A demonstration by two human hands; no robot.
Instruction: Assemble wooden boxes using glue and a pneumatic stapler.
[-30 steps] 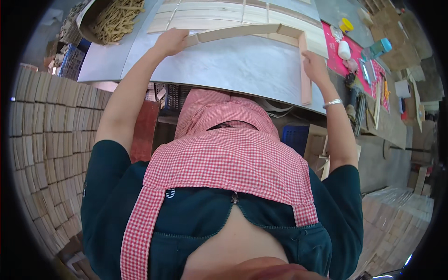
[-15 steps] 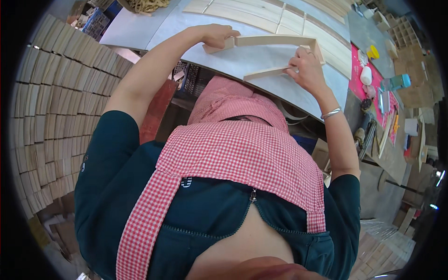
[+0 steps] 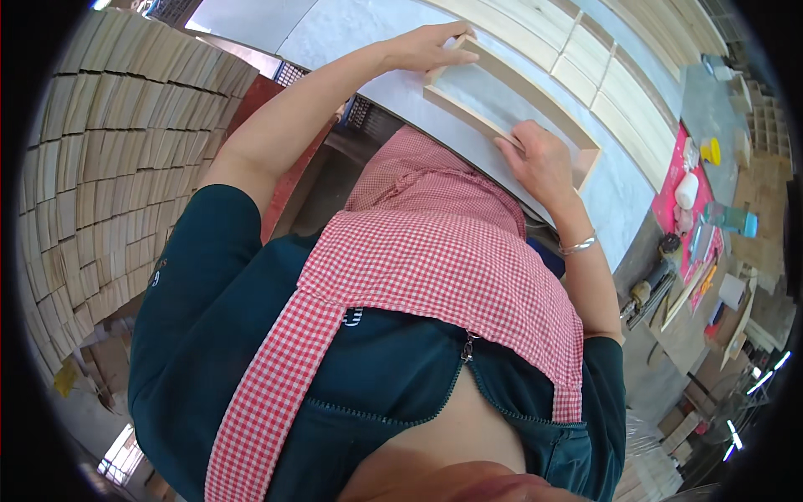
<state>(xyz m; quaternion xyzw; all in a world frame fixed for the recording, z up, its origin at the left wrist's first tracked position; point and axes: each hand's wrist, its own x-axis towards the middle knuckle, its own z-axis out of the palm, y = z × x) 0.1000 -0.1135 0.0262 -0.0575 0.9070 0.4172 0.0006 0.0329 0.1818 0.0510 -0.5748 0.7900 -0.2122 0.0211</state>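
A long, narrow frame of pale wooden strips (image 3: 539,94) lies on the pale tabletop near its front edge. My left hand (image 3: 425,48) is at the frame's left end, thumb and fingers closed around the far left corner. Lower down, my right hand (image 3: 544,163) pinches the near wooden strip (image 3: 468,112) towards its right part. That strip's left end meets the short end piece. The right hand covers the rest of the strip, so its joint with the right end piece (image 3: 585,167) is hidden.
Rows of pale boards (image 3: 577,75) lie beyond the frame. A pink mat (image 3: 669,188) at the right bears a white bottle (image 3: 686,191), with a yellow tub (image 3: 710,151) and a clear blue-capped container (image 3: 729,218) close by. Stacked wood pieces (image 3: 109,167) rise at the left.
The near strip, its left end loose before, now reaches the left end piece, so the outline looks closed. My left hand has shifted onto the far left corner. The whole view has turned somewhat.
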